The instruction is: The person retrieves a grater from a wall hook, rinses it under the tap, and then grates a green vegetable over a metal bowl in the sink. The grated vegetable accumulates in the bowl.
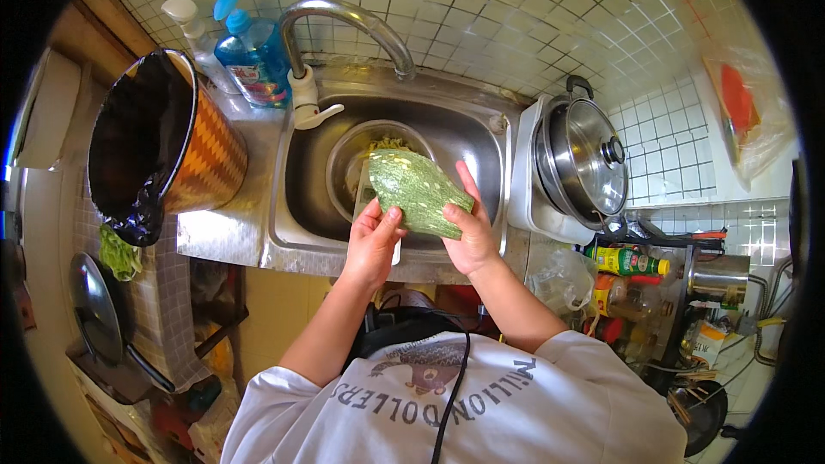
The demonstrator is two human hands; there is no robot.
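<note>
A large green squash (416, 190) with pale speckles is held between my two hands above the sink's near side. My left hand (374, 238) grips its lower left edge with the thumb on top. At its right end my right hand (470, 232) has the thumb over the skin and a finger extended beyond. Beneath the squash sits a round metal bowl (339, 167) in the stainless steel sink (467, 122), with yellowish-green scraps (388, 142) showing inside. A pale, flat-edged object (396, 252) shows by my left hand, mostly hidden.
A chrome faucet (351, 9) arches over the sink. Left stand a trash bin (216, 142) lined with a black bag, and a blue soap bottle (254, 58). On the right, a lidded pot (583, 154) rests in a white basin (523, 200). Bottles (628, 262) crowd the lower right.
</note>
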